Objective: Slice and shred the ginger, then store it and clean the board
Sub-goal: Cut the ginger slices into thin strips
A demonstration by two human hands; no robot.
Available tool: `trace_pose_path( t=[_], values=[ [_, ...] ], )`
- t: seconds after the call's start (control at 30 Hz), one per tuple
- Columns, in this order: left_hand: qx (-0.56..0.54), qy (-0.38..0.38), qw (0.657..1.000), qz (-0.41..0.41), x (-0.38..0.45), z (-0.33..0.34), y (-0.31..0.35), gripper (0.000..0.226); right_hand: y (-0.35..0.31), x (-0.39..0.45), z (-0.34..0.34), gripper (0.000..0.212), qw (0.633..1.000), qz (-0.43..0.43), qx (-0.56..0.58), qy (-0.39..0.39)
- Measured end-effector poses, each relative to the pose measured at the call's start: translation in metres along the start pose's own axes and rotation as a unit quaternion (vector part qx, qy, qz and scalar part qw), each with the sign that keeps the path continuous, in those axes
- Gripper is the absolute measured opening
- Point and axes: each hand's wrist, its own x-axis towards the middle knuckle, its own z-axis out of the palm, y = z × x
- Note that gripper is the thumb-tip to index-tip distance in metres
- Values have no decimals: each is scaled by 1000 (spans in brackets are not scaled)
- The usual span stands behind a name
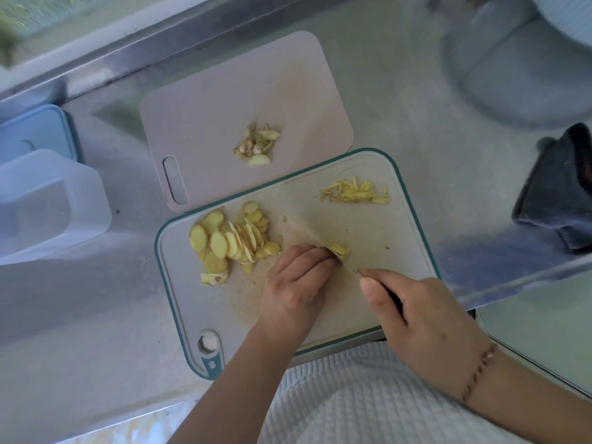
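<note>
Ginger slices (232, 243) lie heaped on the left part of the teal-rimmed cutting board (413, 200), which fills the middle of the frame on the steel table (400, 100). Near the board's centre, the left hand (296, 283) bends its fingers down onto a small stack of ginger (340, 248), holding it in place with curled fingertips. Just right of it, the right hand (423, 318) has its grip clamped round the dark handle of a knife (392, 298), forefinger stretched along the top; the blade is blurred, running up-left against the stack. A beaded bracelet (477, 373) circles the right wrist.

Toward the board's upper right lies a loose pile of ginger shreds (355, 192), well apart from the hands. A second, pale pink cutting board (224, 116) sits above, its lower edge tucked under or touching the teal one; which, I cannot tell. On it rests a little heap of ginger trimmings (256, 145).

At the left edge of the frame stand a clear plastic container (48, 203) and, behind it, a blue lid (35, 129). A dark cloth (557, 190) is bunched at the right edge, and a blurred round metal vessel (512, 68) occupies the upper right. White waffle-textured fabric (352, 398) shows at the bottom.
</note>
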Motion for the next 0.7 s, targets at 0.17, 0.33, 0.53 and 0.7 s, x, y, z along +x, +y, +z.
trace_pose_path(
  t=[0.17,0.33,0.53,0.7],
  values=[
    [6,6,1000,-1,-2,-1,-1,25,-3,-12,-4,52,1000,15,26,-5],
    [18,2,1000,5,-3,0,0,21,-5,-2,6,61,999,28,11,-25],
    [1,-7,1000,-9,-4,-2,1,18,-11,9,14,63,1000,9,-12,15],
    [7,-1,1000,1,-5,-2,0,15,-7,-12,6,59,1000,20,5,5]
  ],
)
